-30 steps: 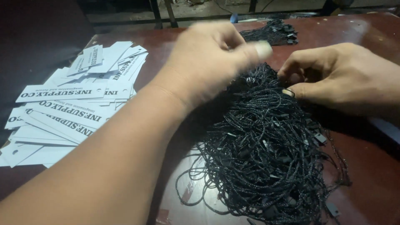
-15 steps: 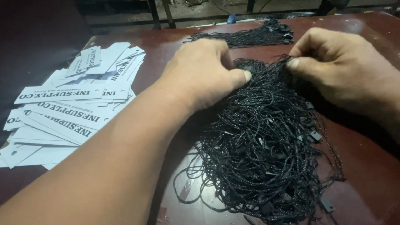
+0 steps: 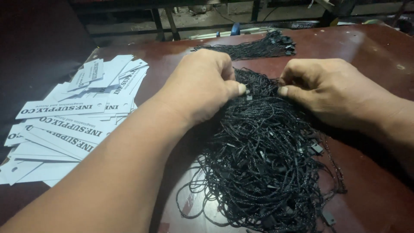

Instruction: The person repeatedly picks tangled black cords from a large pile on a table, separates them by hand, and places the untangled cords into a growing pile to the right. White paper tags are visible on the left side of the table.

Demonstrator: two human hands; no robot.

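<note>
A big tangled heap of black cords (image 3: pixel 263 159) with small plastic ends lies on the dark red table (image 3: pixel 371 47). My left hand (image 3: pixel 200 84) rests on the top left of the heap, thumb and fingers pinched on strands. My right hand (image 3: pixel 327 92) sits on the heap's top right, its thumb and fingers also pinched into the cords. The two thumbs nearly face each other across a small gap.
A spread of white printed paper tags (image 3: pixel 73 121) covers the table's left side. A second, neater bundle of black cords (image 3: pixel 258 47) lies at the far edge. Behind the table run dark metal bars (image 3: pixel 168 21) and floor clutter.
My left hand has dropped from above the heap onto it and pinched in. My right hand has shifted left toward it, so both hands now meet at the heap's top.
</note>
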